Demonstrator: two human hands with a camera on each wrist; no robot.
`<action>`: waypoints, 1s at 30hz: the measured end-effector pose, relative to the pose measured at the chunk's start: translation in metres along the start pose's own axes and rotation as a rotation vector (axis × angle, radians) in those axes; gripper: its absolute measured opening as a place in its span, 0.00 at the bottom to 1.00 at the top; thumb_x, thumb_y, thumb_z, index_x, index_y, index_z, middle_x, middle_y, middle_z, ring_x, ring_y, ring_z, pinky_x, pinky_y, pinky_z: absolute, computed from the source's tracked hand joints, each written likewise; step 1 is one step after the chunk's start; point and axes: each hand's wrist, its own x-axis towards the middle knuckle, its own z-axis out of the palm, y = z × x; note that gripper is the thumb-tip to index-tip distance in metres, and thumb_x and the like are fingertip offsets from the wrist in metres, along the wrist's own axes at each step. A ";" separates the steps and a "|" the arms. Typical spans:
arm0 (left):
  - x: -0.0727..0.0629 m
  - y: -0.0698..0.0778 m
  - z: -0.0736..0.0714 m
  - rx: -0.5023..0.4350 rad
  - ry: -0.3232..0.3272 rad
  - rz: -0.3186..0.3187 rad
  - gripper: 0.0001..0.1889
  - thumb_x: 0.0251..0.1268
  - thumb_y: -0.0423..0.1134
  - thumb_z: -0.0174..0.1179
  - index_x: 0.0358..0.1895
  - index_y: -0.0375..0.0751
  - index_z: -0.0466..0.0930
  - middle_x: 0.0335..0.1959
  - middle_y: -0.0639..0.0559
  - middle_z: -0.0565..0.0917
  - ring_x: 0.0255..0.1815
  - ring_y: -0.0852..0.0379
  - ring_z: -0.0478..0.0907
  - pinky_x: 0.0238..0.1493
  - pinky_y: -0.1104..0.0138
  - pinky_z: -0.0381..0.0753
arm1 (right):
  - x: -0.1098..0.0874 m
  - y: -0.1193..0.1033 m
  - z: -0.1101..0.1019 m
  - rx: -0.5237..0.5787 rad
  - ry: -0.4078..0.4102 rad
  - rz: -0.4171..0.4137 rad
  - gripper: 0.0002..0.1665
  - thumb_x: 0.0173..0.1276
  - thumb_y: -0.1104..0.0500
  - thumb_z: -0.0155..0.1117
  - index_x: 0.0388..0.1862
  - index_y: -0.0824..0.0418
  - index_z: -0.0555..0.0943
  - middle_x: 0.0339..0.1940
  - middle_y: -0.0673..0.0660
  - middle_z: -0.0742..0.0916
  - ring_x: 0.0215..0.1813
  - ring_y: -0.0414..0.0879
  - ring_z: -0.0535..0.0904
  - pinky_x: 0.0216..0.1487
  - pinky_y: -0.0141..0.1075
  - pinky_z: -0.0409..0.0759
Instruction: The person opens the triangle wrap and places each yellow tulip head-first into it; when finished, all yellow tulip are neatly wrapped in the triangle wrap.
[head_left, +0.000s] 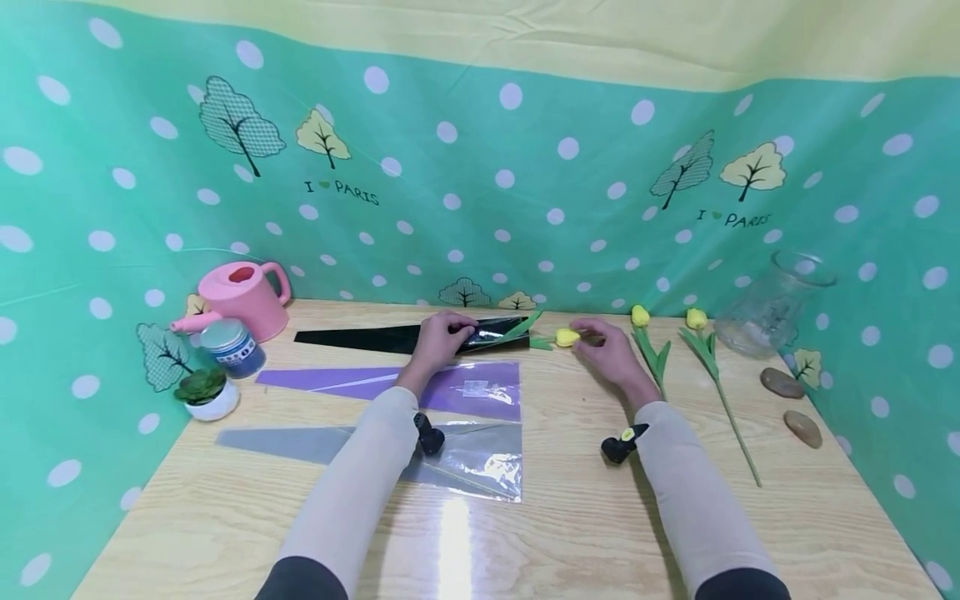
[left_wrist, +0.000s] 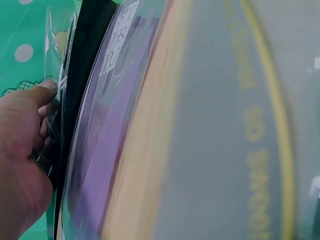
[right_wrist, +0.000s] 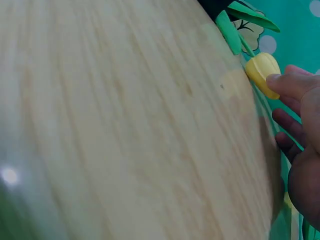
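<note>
A black flower sleeve [head_left: 360, 337] with a clear front lies flat at the back of the table. My left hand [head_left: 437, 343] pinches its clear film between thumb and fingers, as the left wrist view also shows. A yellow artificial tulip [head_left: 566, 337] lies with its stem inside the sleeve, its green leaves [right_wrist: 252, 17] sticking out at the wide end. My right hand [head_left: 611, 354] pinches the tulip's bloom [right_wrist: 262, 74] between thumb and forefinger, the other fingers loosely bent. Just in front of the black sleeve lie a purple sleeve [head_left: 450, 383] and a grey sleeve [head_left: 480, 454].
Two more yellow tulips [head_left: 640, 316] [head_left: 696, 319] lie to the right, beside a tilted-looking clear glass vase [head_left: 765, 308] and two brown stones [head_left: 782, 382]. At left stand a pink watering can [head_left: 251, 304], a blue jar [head_left: 234, 348] and a potted succulent [head_left: 212, 400]. A patterned curtain [head_left: 480, 167] surrounds the table.
</note>
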 end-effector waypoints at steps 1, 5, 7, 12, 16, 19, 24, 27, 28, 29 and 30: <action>0.000 0.000 0.000 0.003 0.000 -0.002 0.09 0.73 0.40 0.65 0.50 0.48 0.91 0.54 0.48 0.88 0.62 0.47 0.81 0.69 0.54 0.77 | 0.000 0.001 0.001 -0.004 -0.004 -0.002 0.21 0.73 0.65 0.65 0.64 0.60 0.81 0.62 0.64 0.85 0.61 0.59 0.80 0.63 0.50 0.78; -0.001 0.001 0.000 0.009 -0.001 -0.006 0.09 0.73 0.40 0.65 0.51 0.48 0.91 0.54 0.48 0.88 0.62 0.47 0.81 0.69 0.53 0.78 | 0.001 0.002 0.005 -0.017 0.003 -0.001 0.20 0.73 0.66 0.64 0.63 0.61 0.82 0.59 0.65 0.85 0.58 0.57 0.81 0.60 0.47 0.78; -0.001 0.002 0.000 0.013 -0.004 -0.003 0.09 0.74 0.40 0.65 0.51 0.48 0.91 0.54 0.48 0.88 0.62 0.47 0.81 0.68 0.53 0.78 | 0.001 0.001 0.005 -0.019 0.014 0.006 0.20 0.73 0.65 0.64 0.63 0.60 0.82 0.58 0.64 0.86 0.56 0.56 0.81 0.58 0.47 0.79; -0.001 0.002 0.000 0.016 -0.015 0.011 0.09 0.74 0.40 0.64 0.51 0.48 0.90 0.55 0.48 0.88 0.62 0.47 0.81 0.69 0.53 0.78 | 0.000 -0.004 0.004 -0.041 0.041 0.014 0.20 0.75 0.61 0.65 0.64 0.58 0.82 0.57 0.63 0.87 0.54 0.55 0.82 0.55 0.43 0.80; -0.001 0.002 -0.003 0.019 -0.014 0.029 0.09 0.74 0.40 0.64 0.51 0.49 0.91 0.55 0.48 0.88 0.63 0.47 0.81 0.70 0.52 0.77 | 0.000 -0.008 0.005 -0.026 0.053 0.017 0.20 0.76 0.57 0.65 0.65 0.58 0.82 0.55 0.62 0.87 0.52 0.50 0.82 0.49 0.35 0.81; 0.000 0.002 -0.004 0.025 -0.011 0.049 0.09 0.74 0.39 0.65 0.51 0.48 0.91 0.55 0.48 0.88 0.63 0.47 0.81 0.70 0.52 0.77 | 0.001 -0.012 0.009 0.009 0.064 0.016 0.20 0.77 0.57 0.65 0.65 0.58 0.82 0.54 0.62 0.87 0.49 0.47 0.80 0.44 0.29 0.80; 0.002 0.004 -0.004 0.026 -0.018 0.080 0.10 0.73 0.39 0.65 0.51 0.46 0.90 0.56 0.48 0.88 0.64 0.46 0.81 0.70 0.53 0.77 | 0.004 -0.020 0.019 0.052 0.080 0.019 0.20 0.75 0.58 0.66 0.63 0.59 0.83 0.53 0.62 0.87 0.48 0.46 0.79 0.45 0.26 0.78; 0.002 0.005 -0.004 0.021 -0.025 0.088 0.10 0.73 0.39 0.65 0.52 0.45 0.90 0.56 0.48 0.88 0.64 0.46 0.81 0.70 0.53 0.77 | 0.006 -0.026 0.026 0.069 0.078 0.032 0.20 0.75 0.58 0.67 0.63 0.58 0.83 0.53 0.62 0.87 0.50 0.47 0.80 0.47 0.29 0.79; 0.002 0.005 -0.004 0.020 -0.027 0.088 0.10 0.73 0.39 0.65 0.52 0.45 0.90 0.56 0.48 0.88 0.64 0.46 0.81 0.70 0.53 0.77 | 0.007 -0.028 0.028 0.077 0.074 0.038 0.20 0.74 0.58 0.67 0.63 0.58 0.83 0.53 0.61 0.87 0.51 0.48 0.80 0.49 0.30 0.80; 0.002 0.006 -0.004 0.017 -0.029 0.088 0.10 0.73 0.39 0.65 0.52 0.45 0.90 0.56 0.48 0.88 0.64 0.46 0.81 0.70 0.53 0.77 | 0.008 -0.029 0.030 0.081 0.067 0.042 0.20 0.74 0.58 0.67 0.63 0.58 0.83 0.53 0.61 0.87 0.52 0.48 0.80 0.50 0.31 0.80; 0.003 0.006 -0.003 0.014 -0.030 0.088 0.10 0.73 0.39 0.65 0.52 0.45 0.90 0.56 0.47 0.88 0.64 0.46 0.81 0.70 0.53 0.77 | 0.009 -0.030 0.033 0.083 0.062 0.042 0.20 0.74 0.58 0.67 0.63 0.58 0.83 0.53 0.61 0.87 0.52 0.49 0.81 0.50 0.32 0.81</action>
